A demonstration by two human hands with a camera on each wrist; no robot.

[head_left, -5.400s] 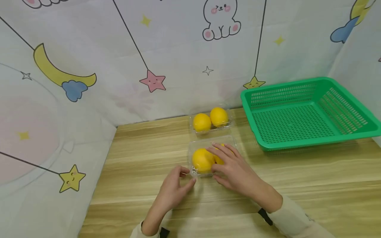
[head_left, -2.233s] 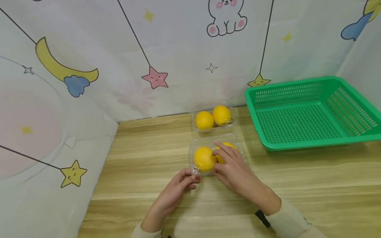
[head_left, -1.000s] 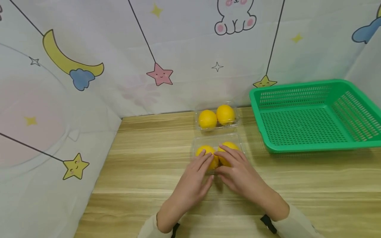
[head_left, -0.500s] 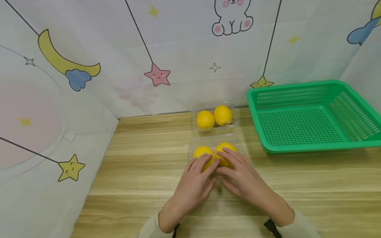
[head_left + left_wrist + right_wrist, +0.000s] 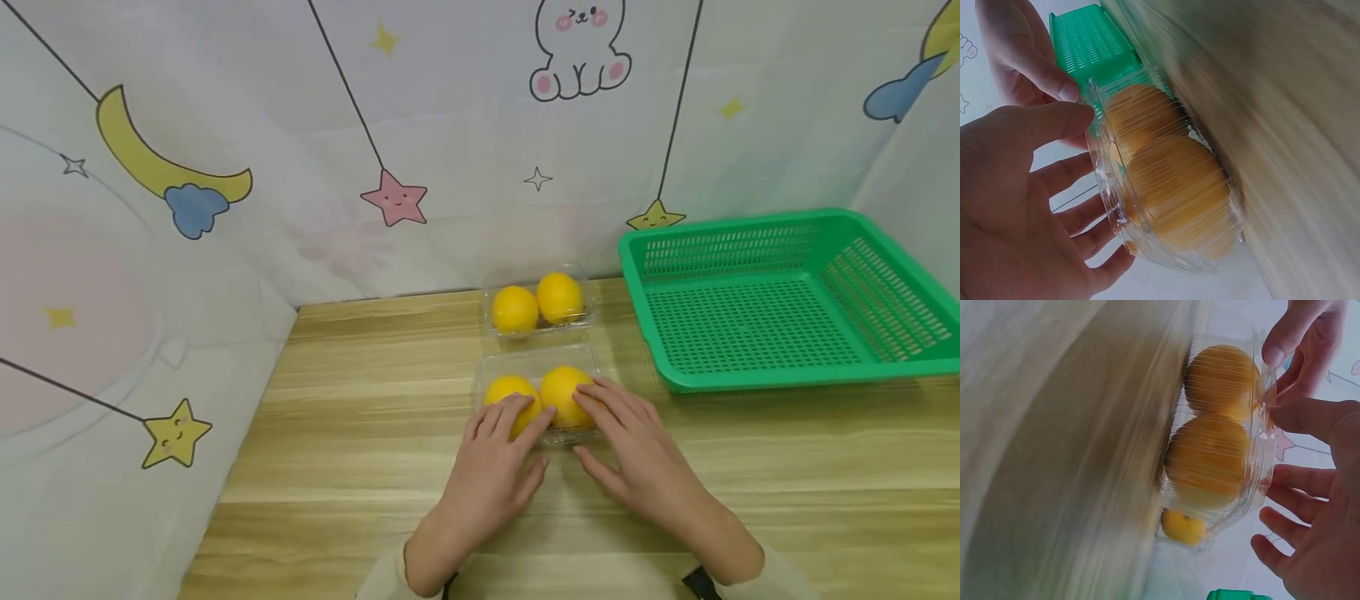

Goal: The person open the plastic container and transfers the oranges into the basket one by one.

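Observation:
Two round yellow-orange fruits, which look like oranges, sit side by side in a clear plastic fruit box (image 5: 525,358) on the table. My left hand (image 5: 486,467) lies over the left orange (image 5: 510,388), its fingers loosely bent at the box's upper edge. My right hand (image 5: 645,458) has its fingertips at the right side of the right orange (image 5: 562,390), with the thumb apart in front. In the left wrist view the fingers touch the rim of the ribbed plastic box (image 5: 1179,194). Both hands lie close to the rim in the right wrist view. Whether the lid is fastened cannot be told.
Behind stands a second clear box (image 5: 536,332) with two more oranges (image 5: 560,297), near the patterned cloth wall (image 5: 450,242). A green plastic basket (image 5: 795,382) stands at the right. Wood-grain table (image 5: 360,400) extends around the boxes.
My left hand has moved from the box's front left corner onto its top. Over the last half second my right hand has shifted right, uncovering more of the right orange.

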